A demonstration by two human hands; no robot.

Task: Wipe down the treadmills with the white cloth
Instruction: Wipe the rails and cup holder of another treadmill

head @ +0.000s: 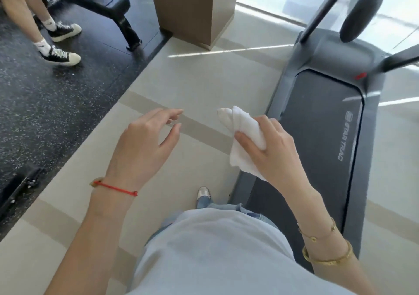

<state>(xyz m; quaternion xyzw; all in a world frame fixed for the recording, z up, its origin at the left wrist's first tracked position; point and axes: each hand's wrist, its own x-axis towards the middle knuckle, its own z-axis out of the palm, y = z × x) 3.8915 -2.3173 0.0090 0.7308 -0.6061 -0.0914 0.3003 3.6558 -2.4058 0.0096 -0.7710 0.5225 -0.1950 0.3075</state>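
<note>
The right hand is raised in front of the body, its fingers curled round a crumpled white cloth, so the cloth is grasped: one bunched end sticks out past the fingers toward the left hand and a loose corner hangs below the palm. The cloth is in the air, above the near left edge of the treadmill and not touching it. The left hand is held up beside it, a gap between the two, its fingers released and loosely bent, grasping nothing; a red string bracelet circles that wrist, and two gold bracelets sit on the right forearm.

The treadmill lies to the right on the pale tiled floor, its dark belt printed with the words STAR TRAC, a grey frame round it, a small red mark near the front hood and dark handrail posts rising out of the top of the view. The person wears a light shirt and jeans, with one shoe tip showing on the floor just beside the treadmill's edge.

To the upper left a dark speckled rubber mat carries a black workout bench; another person's legs in white socks and black sneakers stand there, a hand resting on the bench. A brown wooden pillar stands at the mat's corner
</note>
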